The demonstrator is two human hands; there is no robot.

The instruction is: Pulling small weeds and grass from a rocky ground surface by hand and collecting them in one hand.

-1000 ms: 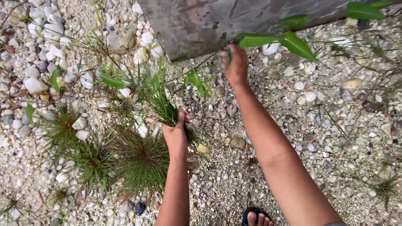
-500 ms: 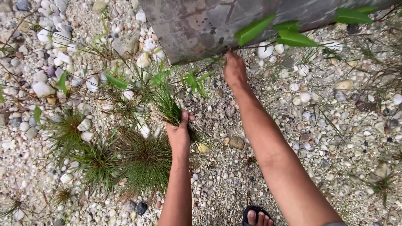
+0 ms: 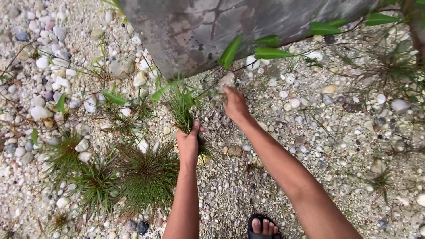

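Note:
My left hand [image 3: 188,142] is closed around the base of a bunch of green grass [image 3: 181,106] that stands up from gravel ground. My right hand [image 3: 234,104] reaches further ahead, fingers curled around a small pale clump [image 3: 226,81] close to the foot of a grey concrete wall [image 3: 212,26]. Whether that clump is a stone or roots is unclear. Both forearms stretch forward from the bottom of the view.
Spiky grass tufts [image 3: 146,177] grow left of my left arm. White pebbles [image 3: 40,113] and gravel cover the ground. Leafy green twigs [image 3: 270,53] hang across the wall's base. My sandalled foot [image 3: 264,226] shows at the bottom edge.
The view has shifted a little, and my right hand has drawn back from the wall's base, now curled on a pale clump. My left hand keeps its hold on the grass.

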